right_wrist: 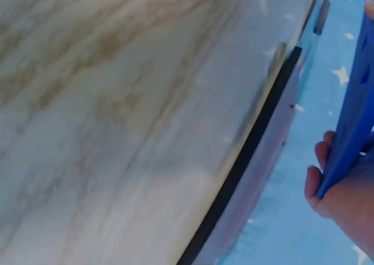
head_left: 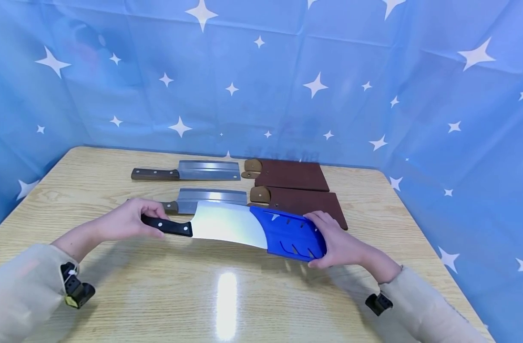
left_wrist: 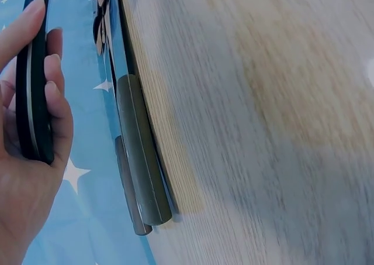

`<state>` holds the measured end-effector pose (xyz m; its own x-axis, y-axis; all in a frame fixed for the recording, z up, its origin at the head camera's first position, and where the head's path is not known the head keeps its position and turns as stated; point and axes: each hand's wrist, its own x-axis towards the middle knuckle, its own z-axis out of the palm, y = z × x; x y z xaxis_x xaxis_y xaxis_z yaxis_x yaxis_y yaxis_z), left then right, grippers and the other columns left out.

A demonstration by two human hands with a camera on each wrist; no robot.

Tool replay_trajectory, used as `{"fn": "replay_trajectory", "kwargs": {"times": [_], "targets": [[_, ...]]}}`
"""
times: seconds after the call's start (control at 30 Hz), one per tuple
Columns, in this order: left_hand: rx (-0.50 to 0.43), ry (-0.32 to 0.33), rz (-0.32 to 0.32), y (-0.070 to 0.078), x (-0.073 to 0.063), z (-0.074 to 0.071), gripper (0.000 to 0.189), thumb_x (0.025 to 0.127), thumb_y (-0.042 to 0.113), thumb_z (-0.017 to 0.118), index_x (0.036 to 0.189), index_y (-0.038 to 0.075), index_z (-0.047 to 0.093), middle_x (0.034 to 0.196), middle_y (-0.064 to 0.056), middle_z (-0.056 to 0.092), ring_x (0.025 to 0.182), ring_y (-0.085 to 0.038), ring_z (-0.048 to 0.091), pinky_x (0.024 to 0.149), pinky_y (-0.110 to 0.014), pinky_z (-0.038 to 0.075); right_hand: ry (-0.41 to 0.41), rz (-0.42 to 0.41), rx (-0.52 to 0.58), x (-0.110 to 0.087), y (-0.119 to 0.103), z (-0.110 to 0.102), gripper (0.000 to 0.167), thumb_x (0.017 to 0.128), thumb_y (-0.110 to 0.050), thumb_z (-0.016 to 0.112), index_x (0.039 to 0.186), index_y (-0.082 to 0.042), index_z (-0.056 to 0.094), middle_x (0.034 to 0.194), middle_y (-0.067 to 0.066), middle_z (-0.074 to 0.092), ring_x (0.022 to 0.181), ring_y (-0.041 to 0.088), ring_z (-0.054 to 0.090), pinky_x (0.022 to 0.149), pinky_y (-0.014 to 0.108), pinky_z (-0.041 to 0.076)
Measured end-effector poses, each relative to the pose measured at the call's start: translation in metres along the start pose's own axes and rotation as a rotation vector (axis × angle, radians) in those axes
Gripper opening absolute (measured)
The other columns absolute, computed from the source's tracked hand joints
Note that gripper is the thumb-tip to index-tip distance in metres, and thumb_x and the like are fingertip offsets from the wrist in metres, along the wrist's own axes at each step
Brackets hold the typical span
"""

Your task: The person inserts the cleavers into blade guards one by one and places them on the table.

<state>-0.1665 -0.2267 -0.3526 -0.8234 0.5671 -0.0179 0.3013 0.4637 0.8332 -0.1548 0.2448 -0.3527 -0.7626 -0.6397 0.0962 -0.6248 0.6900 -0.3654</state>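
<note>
While the left hand (head_left: 130, 221) grips its black handle (head_left: 171, 226), the knife (head_left: 229, 224) is above the table (head_left: 167, 295), long axis running left to right, blade pointing right into a blue cover (head_left: 287, 233) (slotted, its right end lower in the head view). The right hand (head_left: 340, 245) grasps the cover's right end.

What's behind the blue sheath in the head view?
Table and the nearer brown sheath, its far part visible. The blue sheath and right hand cover part of its near edge; that stretch can't be seen.
</note>
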Motion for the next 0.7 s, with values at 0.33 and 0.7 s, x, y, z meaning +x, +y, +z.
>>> {"fn": "replay_trajectory", "kwargs": {"times": [0.33,0.7], "targets": [[0.026,-0.030,-0.007,0.013,0.019,0.025,0.021,0.071,0.016,0.080,0.084,0.008,0.065,0.075,-0.002,0.070,0.058,-0.005,0.053,0.056,-0.022,0.042,-0.051,0.012,-0.002,0.015,-0.018,0.005,0.097,0.056,-0.041,0.079,0.134,-0.001,0.039,0.128,0.012,0.044,0.117,0.027,0.040,0.092,0.054,0.035],[-0.002,-0.018,0.002,0.015,0.031,0.058,0.021,0.069,0.017,0.081,0.080,0.010,0.065,0.069,0.002,0.067,0.059,-0.005,0.052,0.058,-0.020,0.040,-0.090,0.019,-0.024,0.032,-0.031,0.008,0.099,0.055,-0.043,0.079,0.135,0.001,0.040,0.130,0.012,0.044,0.118,0.026,0.039,0.093,0.051,0.034]]}}
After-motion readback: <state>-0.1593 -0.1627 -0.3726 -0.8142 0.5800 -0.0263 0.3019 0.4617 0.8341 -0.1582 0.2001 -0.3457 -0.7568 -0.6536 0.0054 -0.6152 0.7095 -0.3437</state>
